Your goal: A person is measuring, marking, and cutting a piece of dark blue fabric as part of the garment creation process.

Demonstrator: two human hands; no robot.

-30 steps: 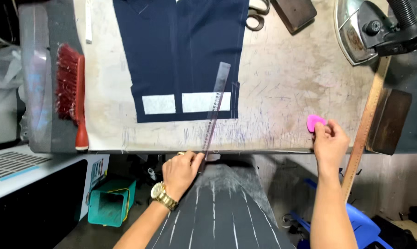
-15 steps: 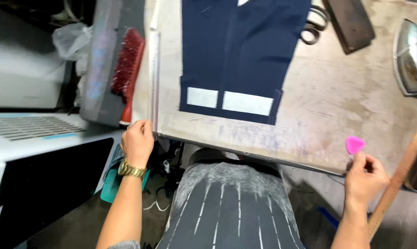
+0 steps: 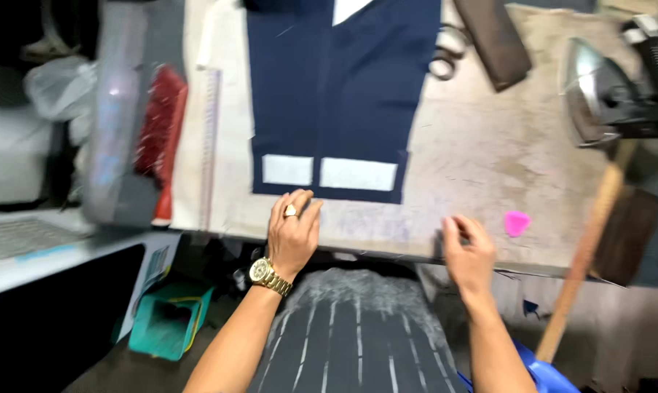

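At table edge (image 3: 387, 244): both hands, empty.

Both forearms bare, reaching up from bottom of frame. Left hand (image 3: 292, 231) lies palm down, fingers together and extended forward, ring on one finger, gold watch on the wrist. Right hand (image 3: 469, 251) set apart to the right, fingers loosely curled, thumb out to the side, nothing held. Motion blur on both.

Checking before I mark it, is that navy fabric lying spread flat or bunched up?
Spread flat: the navy fabric lies smooth on the table, left hand at its bottom edge.
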